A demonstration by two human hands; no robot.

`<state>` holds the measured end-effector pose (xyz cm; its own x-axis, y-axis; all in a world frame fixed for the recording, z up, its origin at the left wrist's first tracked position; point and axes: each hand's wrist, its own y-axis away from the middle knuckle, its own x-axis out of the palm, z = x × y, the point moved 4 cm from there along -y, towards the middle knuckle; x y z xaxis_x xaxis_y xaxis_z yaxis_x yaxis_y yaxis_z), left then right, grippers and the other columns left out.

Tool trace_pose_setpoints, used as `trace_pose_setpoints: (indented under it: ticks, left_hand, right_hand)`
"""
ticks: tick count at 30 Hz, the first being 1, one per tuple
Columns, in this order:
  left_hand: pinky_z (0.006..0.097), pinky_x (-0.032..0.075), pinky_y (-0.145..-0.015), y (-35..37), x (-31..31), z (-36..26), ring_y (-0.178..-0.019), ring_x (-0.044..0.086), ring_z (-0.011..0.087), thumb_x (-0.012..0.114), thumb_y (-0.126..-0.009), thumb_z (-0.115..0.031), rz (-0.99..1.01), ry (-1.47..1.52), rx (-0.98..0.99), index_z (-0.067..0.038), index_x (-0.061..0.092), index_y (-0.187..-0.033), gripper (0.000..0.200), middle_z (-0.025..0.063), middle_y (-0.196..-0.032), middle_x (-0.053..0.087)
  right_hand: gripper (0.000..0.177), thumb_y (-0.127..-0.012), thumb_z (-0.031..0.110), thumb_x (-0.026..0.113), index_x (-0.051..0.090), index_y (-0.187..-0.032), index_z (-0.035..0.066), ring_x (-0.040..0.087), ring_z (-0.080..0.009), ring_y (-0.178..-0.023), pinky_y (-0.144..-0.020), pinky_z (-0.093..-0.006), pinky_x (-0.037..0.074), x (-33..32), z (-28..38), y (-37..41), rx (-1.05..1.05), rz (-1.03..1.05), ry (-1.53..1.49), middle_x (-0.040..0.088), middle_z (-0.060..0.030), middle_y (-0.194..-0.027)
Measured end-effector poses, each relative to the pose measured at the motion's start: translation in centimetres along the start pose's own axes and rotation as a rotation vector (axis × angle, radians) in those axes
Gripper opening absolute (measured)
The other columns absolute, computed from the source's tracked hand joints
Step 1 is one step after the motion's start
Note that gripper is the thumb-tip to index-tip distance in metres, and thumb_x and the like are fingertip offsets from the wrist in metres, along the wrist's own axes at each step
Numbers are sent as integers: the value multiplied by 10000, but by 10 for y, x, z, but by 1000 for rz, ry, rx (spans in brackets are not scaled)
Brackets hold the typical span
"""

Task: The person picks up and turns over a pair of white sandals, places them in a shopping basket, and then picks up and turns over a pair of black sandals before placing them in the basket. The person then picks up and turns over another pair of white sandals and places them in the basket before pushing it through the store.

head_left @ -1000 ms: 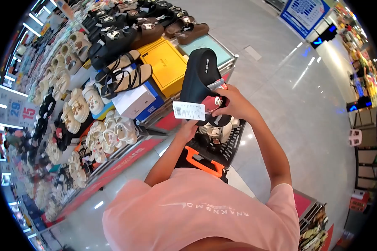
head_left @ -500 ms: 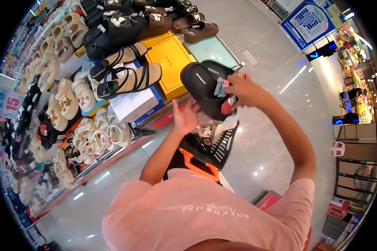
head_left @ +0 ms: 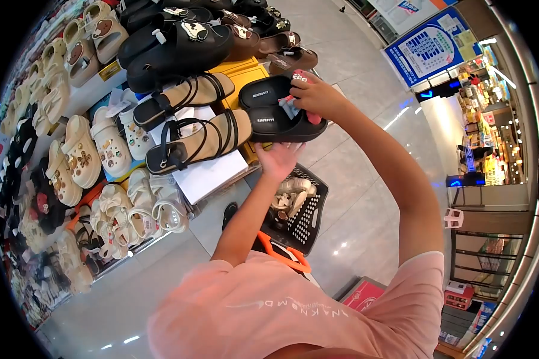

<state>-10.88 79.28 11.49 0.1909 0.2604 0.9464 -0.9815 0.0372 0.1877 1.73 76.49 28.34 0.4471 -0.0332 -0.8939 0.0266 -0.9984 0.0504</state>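
Note:
A pair of black slides (head_left: 272, 122) with red and pink decorations on the straps lies side by side over the yellow box (head_left: 238, 76) on the display. My right hand (head_left: 316, 96) is closed on them at the strap end, where a small grey tag shows. Just below the near slide is my left hand (head_left: 279, 159), palm up with its fingers apart, fingertips right at the slide's edge. Left of the slides are black strappy sandals (head_left: 205, 141) with tan insoles, over a white box (head_left: 212, 178).
A black basket (head_left: 310, 226) with an orange handle (head_left: 288, 257) stands below my hands and holds beige shoes (head_left: 293, 192). Cream clogs (head_left: 79, 149) and black slippers (head_left: 179, 51) crowd the display. A red box (head_left: 365, 294) is by my right side.
My right hand has carried the slides up and left onto the display beside the strappy sandals, and they now lie flatter. My left hand has moved slightly right and up, below them.

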Motion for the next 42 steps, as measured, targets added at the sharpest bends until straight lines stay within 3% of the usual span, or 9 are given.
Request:
trace_pose_setpoints:
  ticks: [18,26,28,30,32,34,35,36,42]
  left_hand:
    - [428,391,-1085,-9,-25,22,-1328,458,315,477,-1001,-461,16,-517,-191,-67,366,-1418,584,168,-1445,458]
    - [310,448,-998,58,-156,19,-1198,513,152,638,-936,-150,439,-1589,-784,-57,473,-1337,443,60,-1313,542]
    - [364,492,-845,118,-181,18,-924,578,166,660,-921,-402,938,-1687,-914,-24,574,-1201,478,50,-1051,636]
    - [360,507,-823,178,-234,31,-909,604,179,611,-900,-545,1038,-1813,-1764,-35,598,-1261,625,80,-1017,675]
    - [439,491,-959,221,-248,34,-1203,546,379,619,-788,-674,1005,-2247,-1547,-53,545,-1348,839,195,-1360,526]
    - [514,433,-1015,244,-286,37,-1237,513,421,592,-772,-697,899,-2463,-1422,-102,566,-1328,815,183,-1425,467]
    - [572,442,-968,239,-218,52,-1237,528,384,573,-787,-691,1047,-2611,-1585,-116,573,-1318,784,173,-1421,472]
    - [605,458,-904,245,-214,56,-1188,579,346,571,-803,-671,1070,-2715,-1543,-124,611,-1280,727,154,-1346,559]
    - [704,398,-891,242,-237,58,-1077,645,337,613,-806,-587,1163,-2747,-1815,-117,694,-1170,600,104,-1172,685]
  right_hand:
    - [410,-767,90,660,611,-1144,246,513,-209,-1166,-834,-318,495,-2,23,-32,146,7,-111,533,-36,-1248]
    - [409,-823,71,728,550,-1187,20,605,-226,-954,-749,-325,522,-18,60,135,1268,-754,-602,593,-125,-1097]
    - [306,-839,146,731,572,-1068,22,620,-212,-752,-685,-324,516,34,147,223,1657,-583,-651,623,-106,-857]
    - [287,-859,230,709,576,-1019,33,612,-261,-703,-633,-382,502,88,284,292,1889,-163,-736,624,-150,-795]
    - [424,-869,448,646,604,-1017,53,641,-356,-814,-675,-464,495,165,476,340,1774,471,-951,653,-202,-865]
    - [280,-904,340,589,686,-936,79,643,-329,-920,-841,-453,493,203,654,331,1584,279,-1012,682,-167,-883]
    - [361,-927,366,533,704,-938,48,623,-372,-966,-910,-464,466,172,657,294,1618,565,-1285,682,-183,-1006]
    - [460,-939,418,481,702,-960,15,595,-424,-1006,-934,-465,459,83,611,256,2034,45,-1147,655,-237,-1058]
    - [674,-897,652,432,724,-1044,63,587,-397,-1118,-950,-471,486,109,597,250,1998,687,-1420,656,-264,-1084]
